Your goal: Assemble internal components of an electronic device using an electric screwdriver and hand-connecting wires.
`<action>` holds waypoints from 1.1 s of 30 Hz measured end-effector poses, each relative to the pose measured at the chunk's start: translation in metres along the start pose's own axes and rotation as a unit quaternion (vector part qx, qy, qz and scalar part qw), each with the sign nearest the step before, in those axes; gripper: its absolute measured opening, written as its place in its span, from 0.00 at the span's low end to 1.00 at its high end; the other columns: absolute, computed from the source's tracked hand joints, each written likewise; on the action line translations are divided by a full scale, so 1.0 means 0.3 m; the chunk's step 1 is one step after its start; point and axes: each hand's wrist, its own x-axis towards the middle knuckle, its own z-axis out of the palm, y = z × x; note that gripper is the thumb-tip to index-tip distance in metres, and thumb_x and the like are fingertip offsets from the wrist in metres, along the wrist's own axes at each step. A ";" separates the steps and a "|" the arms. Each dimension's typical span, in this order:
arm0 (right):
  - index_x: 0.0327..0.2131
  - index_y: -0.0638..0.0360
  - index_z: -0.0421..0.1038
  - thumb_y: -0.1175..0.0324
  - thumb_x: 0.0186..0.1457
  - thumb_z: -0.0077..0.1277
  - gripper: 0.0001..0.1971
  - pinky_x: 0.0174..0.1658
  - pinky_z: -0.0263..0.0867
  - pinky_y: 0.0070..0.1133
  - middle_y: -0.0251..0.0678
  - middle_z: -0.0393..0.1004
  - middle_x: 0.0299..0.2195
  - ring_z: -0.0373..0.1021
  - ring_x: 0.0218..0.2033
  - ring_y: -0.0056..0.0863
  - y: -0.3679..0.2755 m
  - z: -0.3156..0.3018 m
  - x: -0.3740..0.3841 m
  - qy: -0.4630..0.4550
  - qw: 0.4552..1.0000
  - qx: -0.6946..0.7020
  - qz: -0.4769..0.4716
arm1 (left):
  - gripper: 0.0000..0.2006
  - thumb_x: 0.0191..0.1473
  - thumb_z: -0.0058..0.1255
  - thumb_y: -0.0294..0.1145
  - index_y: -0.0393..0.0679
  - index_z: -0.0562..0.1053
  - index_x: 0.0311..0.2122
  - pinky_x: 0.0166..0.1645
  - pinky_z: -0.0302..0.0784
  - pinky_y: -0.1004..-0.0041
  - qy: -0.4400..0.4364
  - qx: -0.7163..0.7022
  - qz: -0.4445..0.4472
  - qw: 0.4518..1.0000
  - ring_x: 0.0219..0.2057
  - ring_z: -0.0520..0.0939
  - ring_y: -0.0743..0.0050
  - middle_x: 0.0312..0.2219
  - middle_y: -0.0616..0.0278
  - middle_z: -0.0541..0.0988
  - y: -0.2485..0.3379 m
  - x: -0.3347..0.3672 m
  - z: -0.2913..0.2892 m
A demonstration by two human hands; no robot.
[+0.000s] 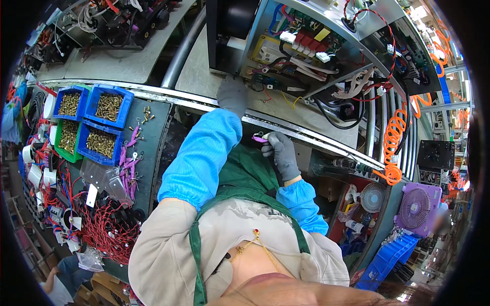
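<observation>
My left hand (232,97), in a grey glove, rests at the lower left corner of an open metal cabinet (250,48). Its back faces up, and its fingertips are hard to make out against the dark panel. In front of my green apron, my right hand (282,155), also gloved in grey, pinches a short purple-sleeved ring terminal (260,138) between thumb and fingers. Inside the cabinet are a green circuit board (326,36), red components and bundled wires. Red and black wires (365,84) hang around its right side.
On the left bench stand blue bins (108,106) and a green bin (66,137) of brass screws. Nearby lie purple-sleeved terminals (130,173) and tangled red wires (109,224). An orange coiled hose (393,137), purple fan (418,208) and blue crate (386,261) are at right.
</observation>
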 end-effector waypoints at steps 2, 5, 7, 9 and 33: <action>0.36 0.63 0.71 0.61 0.57 0.43 0.14 0.26 0.66 0.18 0.35 0.71 0.23 0.68 0.22 0.20 0.009 -0.024 0.002 0.021 1.000 -0.006 -0.001 | 0.10 0.50 0.49 0.36 0.45 0.73 0.36 0.43 0.72 0.63 -0.006 -0.019 0.032 0.999 0.39 0.75 0.57 0.38 0.55 0.72 -0.004 0.003 -0.008; 0.36 0.63 0.69 0.62 0.56 0.45 0.13 0.25 0.65 0.17 0.34 0.70 0.24 0.67 0.22 0.19 0.022 -0.050 -0.012 0.027 1.000 -0.002 0.000 | 0.10 0.50 0.49 0.37 0.43 0.72 0.36 0.39 0.73 0.61 -0.007 -0.037 0.114 0.993 0.38 0.76 0.57 0.36 0.54 0.73 -0.060 -0.004 -0.054; 0.35 0.63 0.70 0.62 0.57 0.44 0.13 0.26 0.65 0.17 0.34 0.71 0.23 0.68 0.22 0.20 0.047 -0.059 -0.026 0.029 1.000 0.001 -0.003 | 0.10 0.51 0.48 0.37 0.43 0.72 0.35 0.36 0.73 0.61 0.056 -0.067 0.135 0.987 0.36 0.77 0.58 0.33 0.55 0.73 -0.143 0.007 -0.031; 0.35 0.63 0.70 0.61 0.57 0.43 0.14 0.26 0.66 0.18 0.35 0.71 0.23 0.69 0.22 0.20 0.068 -0.078 -0.021 0.037 0.999 0.003 -0.005 | 0.10 0.52 0.48 0.37 0.42 0.72 0.35 0.33 0.73 0.62 0.116 -0.100 0.159 0.975 0.33 0.77 0.60 0.30 0.56 0.74 -0.174 0.027 -0.062; 0.33 0.61 0.70 0.60 0.56 0.46 0.13 0.24 0.63 0.15 0.31 0.69 0.22 0.65 0.21 0.18 0.021 0.020 -0.024 -0.007 0.999 -0.016 -0.050 | 0.15 0.50 0.45 0.43 0.42 0.70 0.36 0.35 0.73 0.55 -0.096 -0.078 0.058 0.991 0.32 0.78 0.46 0.29 0.48 0.77 -0.229 -0.024 -0.155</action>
